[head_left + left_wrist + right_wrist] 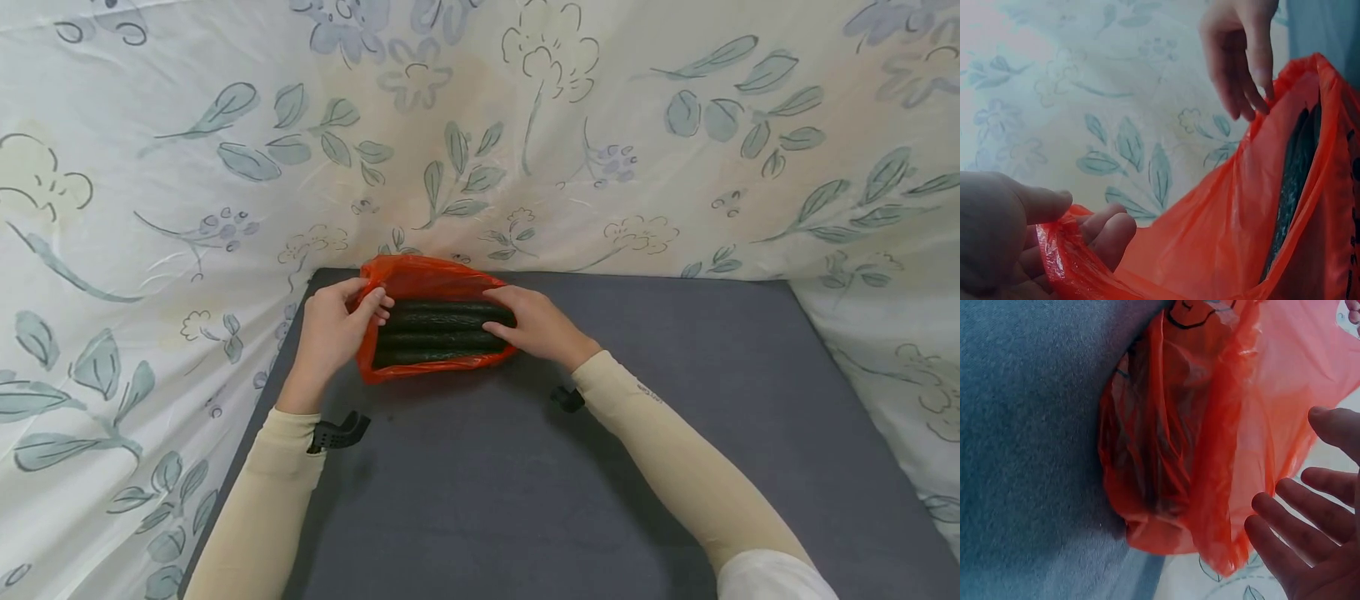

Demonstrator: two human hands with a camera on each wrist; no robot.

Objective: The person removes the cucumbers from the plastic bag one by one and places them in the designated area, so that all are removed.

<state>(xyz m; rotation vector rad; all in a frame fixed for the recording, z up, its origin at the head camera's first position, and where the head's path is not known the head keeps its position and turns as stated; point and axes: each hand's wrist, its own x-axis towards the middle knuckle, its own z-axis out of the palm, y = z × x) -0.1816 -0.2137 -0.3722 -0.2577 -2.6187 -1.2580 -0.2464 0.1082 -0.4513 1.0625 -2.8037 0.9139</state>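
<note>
A red plastic bag lies with its mouth spread wide at the far left part of the table. Inside it, several long dark green cucumbers lie side by side. My left hand pinches the bag's left rim; the left wrist view shows the film bunched between thumb and fingers. At the bag's right end is my right hand. In the right wrist view its fingers are spread and fairly straight beside the red film, gripping nothing. Whether the fingertips touch the film cannot be told.
A dark grey cloth-like surface covers the table. White curtains with floral print hang close behind the bag and along both sides. A black strap sits at the left wrist, and another dark strap at the right.
</note>
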